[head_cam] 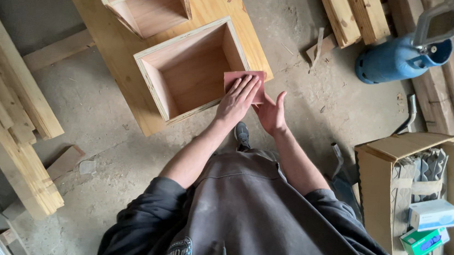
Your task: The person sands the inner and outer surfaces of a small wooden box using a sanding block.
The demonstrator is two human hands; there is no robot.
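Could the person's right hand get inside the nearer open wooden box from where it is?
Probably yes: the right hand rests at the corner of the box, whose top is open, with nothing inside blocking it.

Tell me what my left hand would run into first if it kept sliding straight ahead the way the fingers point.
The left hand lies flat on the reddish sandpaper sheet at the near corner of the open wooden box. Straight on, it would probably pass that corner and reach the board beneath; depth is unclear.
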